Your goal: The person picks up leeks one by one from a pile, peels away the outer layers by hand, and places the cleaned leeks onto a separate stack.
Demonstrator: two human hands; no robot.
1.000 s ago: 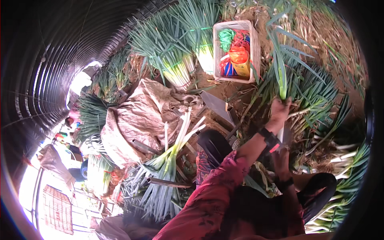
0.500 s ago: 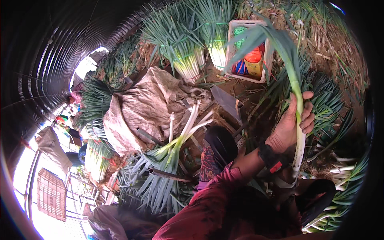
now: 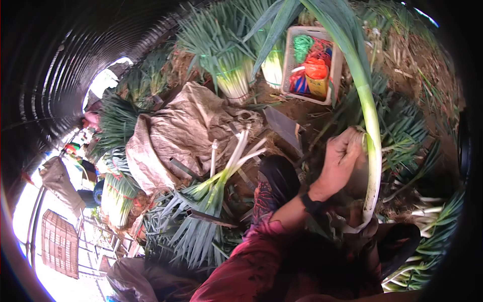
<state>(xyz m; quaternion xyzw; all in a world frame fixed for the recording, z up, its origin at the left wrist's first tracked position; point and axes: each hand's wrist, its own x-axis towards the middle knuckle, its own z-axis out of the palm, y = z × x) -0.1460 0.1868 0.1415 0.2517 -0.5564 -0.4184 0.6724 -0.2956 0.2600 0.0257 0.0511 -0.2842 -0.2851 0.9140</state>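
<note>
A long green onion stands upright on my right, its white root end down and its green leaves arching over to the upper left. Low down in shadow, my right hand grips its root end, the fingers partly hidden. Beside the stalk's middle, my left hand is closed with the fingertips pinching what looks like a strip of the onion's outer leaf. A dark band circles the left wrist. To the left, several peeled green onions lie crossed on a metal stand.
A crate holds coloured twine. Tied bundles of green onions stand at the back. A tan sack cloth lies left of centre. Loose green onions lie at the right. A metal bar juts out near my knee.
My left hand has left its wrap round the stalk, moved left and closed into a pinch beside it. The onion's top has shifted up and left, uncovering more of the crate.
</note>
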